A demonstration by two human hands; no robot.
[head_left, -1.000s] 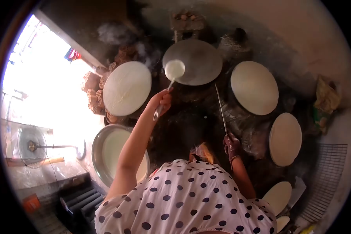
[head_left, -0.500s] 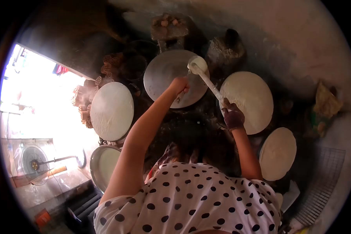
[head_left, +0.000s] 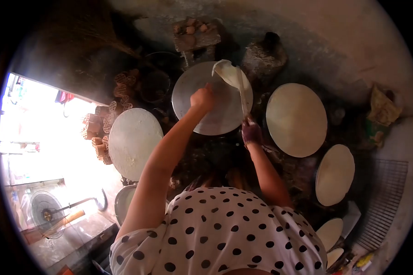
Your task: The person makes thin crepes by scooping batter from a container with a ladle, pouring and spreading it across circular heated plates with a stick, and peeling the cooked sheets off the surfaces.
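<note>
My left hand (head_left: 202, 99) is closed in a fist over the grey round plate (head_left: 195, 117) at the top middle; the ladle's handle is mostly hidden by it. A whitish, tilted shape, apparently the ladle (head_left: 227, 71) with pale batter, lies over the plate's upper right. My right hand (head_left: 251, 132), in a dark glove, grips a long flat stick (head_left: 242, 94) at the plate's lower right edge. The stick's far end reaches up beside the pale shape, and whether they touch I cannot tell.
Pale round discs stand left (head_left: 135, 144) and right (head_left: 296, 120), with another disc (head_left: 335, 175) further right. A basin (head_left: 124, 201) is partly behind my left arm. Perforated clay cylinders (head_left: 94, 123), a fan (head_left: 47, 214) and a wire rack (head_left: 383, 201) stand at the sides.
My right hand has brought the stick from lower right up to the plate, then slightly left. My left hand moved over the plate, and the ladle, level and full earlier, now looks tipped.
</note>
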